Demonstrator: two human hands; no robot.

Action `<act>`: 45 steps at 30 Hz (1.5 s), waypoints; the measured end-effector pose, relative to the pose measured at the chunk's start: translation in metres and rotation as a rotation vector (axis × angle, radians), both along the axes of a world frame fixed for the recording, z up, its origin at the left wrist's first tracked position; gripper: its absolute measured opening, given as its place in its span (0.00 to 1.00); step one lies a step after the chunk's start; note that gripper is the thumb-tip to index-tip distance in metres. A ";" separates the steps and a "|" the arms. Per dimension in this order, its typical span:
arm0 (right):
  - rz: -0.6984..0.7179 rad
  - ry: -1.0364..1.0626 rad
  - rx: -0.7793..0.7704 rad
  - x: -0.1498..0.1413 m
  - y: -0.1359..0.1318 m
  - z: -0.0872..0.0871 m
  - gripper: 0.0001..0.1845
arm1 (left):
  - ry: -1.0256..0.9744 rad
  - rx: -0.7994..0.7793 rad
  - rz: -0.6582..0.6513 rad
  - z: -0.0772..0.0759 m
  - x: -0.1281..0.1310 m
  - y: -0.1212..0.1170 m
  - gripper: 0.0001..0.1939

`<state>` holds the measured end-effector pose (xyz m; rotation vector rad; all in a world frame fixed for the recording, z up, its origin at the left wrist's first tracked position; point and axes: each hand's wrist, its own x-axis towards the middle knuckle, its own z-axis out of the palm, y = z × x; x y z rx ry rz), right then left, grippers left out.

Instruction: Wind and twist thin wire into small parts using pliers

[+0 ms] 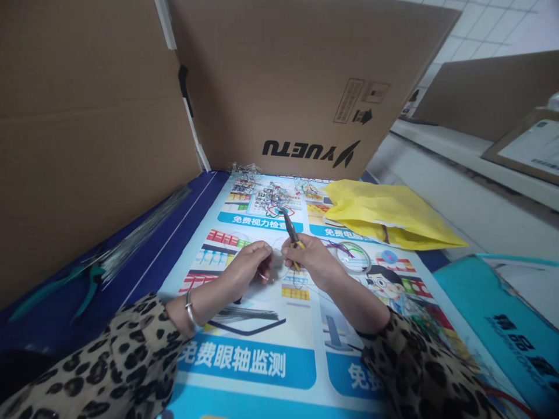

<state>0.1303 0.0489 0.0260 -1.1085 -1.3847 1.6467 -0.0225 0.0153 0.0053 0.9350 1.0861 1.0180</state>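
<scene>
My right hand is closed around small pliers with dark jaws and yellow handles. The jaws point up and away from me, and their tips seem to have nothing between them. Close beside it, my left hand has its thumb and fingers pinched together. A thin wire curves between the two hands, faint against the printed sheet; its ends are hard to follow. Beyond the pliers lies a tangle of fine coloured wires. Right of my right hand rests a coil of wire with coloured strands.
Teal-handled pliers and a bundle of straight wires lie at the left. A yellow bag and a teal box are at the right. Cardboard panels stand behind the printed sheet.
</scene>
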 end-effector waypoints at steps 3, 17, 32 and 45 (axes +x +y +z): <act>0.001 -0.028 0.014 -0.001 0.000 -0.001 0.09 | 0.001 -0.008 -0.007 0.001 -0.001 0.001 0.11; 0.095 -0.069 -0.035 -0.001 -0.003 -0.002 0.09 | 0.010 -0.027 -0.200 0.000 -0.009 0.008 0.15; 0.005 -0.028 -0.093 -0.003 -0.004 -0.008 0.14 | 0.185 0.050 -0.179 -0.003 -0.005 0.003 0.13; -0.052 -0.040 -0.031 -0.006 -0.004 -0.009 0.11 | 0.246 0.035 -0.237 0.005 -0.008 0.006 0.13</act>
